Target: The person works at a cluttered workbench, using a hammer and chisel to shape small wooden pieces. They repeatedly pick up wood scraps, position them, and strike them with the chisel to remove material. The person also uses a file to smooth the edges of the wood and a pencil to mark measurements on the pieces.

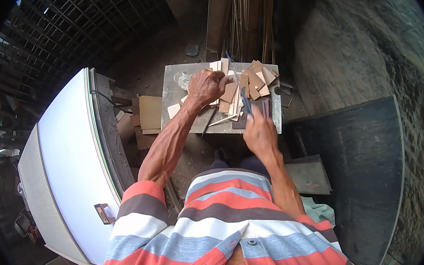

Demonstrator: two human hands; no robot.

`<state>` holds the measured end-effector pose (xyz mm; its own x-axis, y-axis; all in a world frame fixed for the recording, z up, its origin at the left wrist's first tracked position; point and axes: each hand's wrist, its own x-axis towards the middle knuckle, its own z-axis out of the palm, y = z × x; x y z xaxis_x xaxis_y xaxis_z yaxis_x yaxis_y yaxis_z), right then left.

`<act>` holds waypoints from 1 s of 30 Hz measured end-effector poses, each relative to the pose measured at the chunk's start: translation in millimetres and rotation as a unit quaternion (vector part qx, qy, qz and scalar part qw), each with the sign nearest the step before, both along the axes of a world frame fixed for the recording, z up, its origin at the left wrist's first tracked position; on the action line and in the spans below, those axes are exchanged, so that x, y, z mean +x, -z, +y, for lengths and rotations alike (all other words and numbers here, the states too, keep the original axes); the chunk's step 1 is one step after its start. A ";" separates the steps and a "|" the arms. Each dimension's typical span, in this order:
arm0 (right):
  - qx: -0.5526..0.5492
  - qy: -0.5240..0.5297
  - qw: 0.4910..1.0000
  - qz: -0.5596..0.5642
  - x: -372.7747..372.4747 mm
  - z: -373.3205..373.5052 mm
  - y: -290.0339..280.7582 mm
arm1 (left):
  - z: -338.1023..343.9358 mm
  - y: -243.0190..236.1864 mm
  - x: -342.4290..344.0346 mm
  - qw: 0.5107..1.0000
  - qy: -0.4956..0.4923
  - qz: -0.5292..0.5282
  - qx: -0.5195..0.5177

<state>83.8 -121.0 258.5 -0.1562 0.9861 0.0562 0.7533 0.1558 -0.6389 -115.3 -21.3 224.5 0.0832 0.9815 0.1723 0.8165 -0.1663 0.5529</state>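
I reckon the blue tool [246, 101] is stiff, right hand [261, 132] grasping its near end, good spot; left hand [207, 87] clenched, contents unclear.

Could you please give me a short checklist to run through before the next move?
1. Right hand gripping the blue tool: ok, though blurred.
2. Left hand closed: ok.
3. Wood piece held in the left hand: cannot tell, its underside is hidden.
4. Hands apart: ok.
5. Table free of loose scraps: not ok, wood pieces lie scattered.
6. Dark stick away from the table's near edge: not ok.
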 end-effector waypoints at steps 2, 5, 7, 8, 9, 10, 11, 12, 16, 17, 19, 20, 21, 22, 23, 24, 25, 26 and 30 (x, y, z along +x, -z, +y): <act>-0.015 0.012 1.000 0.018 7.5 -21.3 -5.6 | -5.8 -3.0 -0.6 0.999 0.007 0.030 -0.016; -0.010 0.026 0.999 -0.025 -4.4 24.9 20.1 | -3.3 -0.3 18.2 0.999 0.014 -0.008 0.036; -0.005 0.014 1.000 0.005 0.5 -3.0 8.5 | 0.3 8.5 1.5 0.999 0.016 0.012 0.032; -0.008 0.009 1.000 0.016 6.9 -16.3 4.0 | -2.1 12.7 -2.0 0.999 0.020 0.018 0.024; -0.010 0.018 1.000 0.018 10.6 -22.5 5.6 | -6.7 12.9 4.3 1.000 0.018 0.019 0.004; -0.021 0.021 1.000 0.002 8.4 -12.8 11.6 | -6.6 10.3 10.6 0.999 0.021 0.024 0.002; -0.031 0.025 0.999 -0.013 2.8 10.0 22.3 | -5.4 7.9 16.3 0.999 0.023 0.029 0.000; -0.037 0.021 0.999 -0.026 -2.7 25.6 25.9 | -0.8 5.7 16.3 0.999 0.019 0.037 0.003; -0.023 0.023 0.999 0.021 13.1 -24.1 12.6 | -5.1 13.5 5.7 0.999 0.027 0.041 -0.019; -0.044 0.029 0.998 0.017 9.6 -16.4 8.4 | -5.1 17.5 11.2 0.999 0.024 0.032 -0.011; -0.055 0.033 0.998 0.006 5.0 10.8 25.6 | -2.6 18.4 19.0 1.000 0.014 0.003 -0.001; -0.060 0.033 0.998 0.002 4.3 18.5 31.6 | -1.1 18.3 19.4 1.000 0.007 -0.009 0.003; -0.050 0.023 0.998 -0.006 3.5 3.6 18.7 | 0.1 26.0 7.8 1.000 0.003 -0.001 -0.002; -0.063 0.027 0.997 0.019 8.0 -13.1 8.9 | 2.5 29.1 1.3 0.999 0.000 -0.008 -0.038; -0.050 0.033 0.998 0.014 10.6 -14.4 11.0 | 0.0 23.1 8.0 0.999 -0.001 -0.002 -0.036; -0.037 0.041 0.998 0.010 10.0 -14.4 15.7 | -2.3 17.3 13.1 0.999 0.000 0.005 -0.035; -0.050 0.039 0.998 -0.010 5.4 3.5 25.1 | 0.1 19.0 16.7 1.000 0.013 0.011 -0.022; -0.062 0.036 0.997 -0.030 3.9 23.8 36.7 | 4.7 22.5 22.9 1.000 0.026 0.015 -0.008; -0.067 0.045 0.997 -0.010 8.5 -9.4 9.3 | 3.6 27.2 9.5 0.999 0.030 0.030 -0.019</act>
<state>92.3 -130.4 249.2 -0.0664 0.9946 -0.0797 0.7726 0.0006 -0.6349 -105.8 -17.7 197.3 0.1501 0.9803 0.1283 0.8372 -0.1950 0.5109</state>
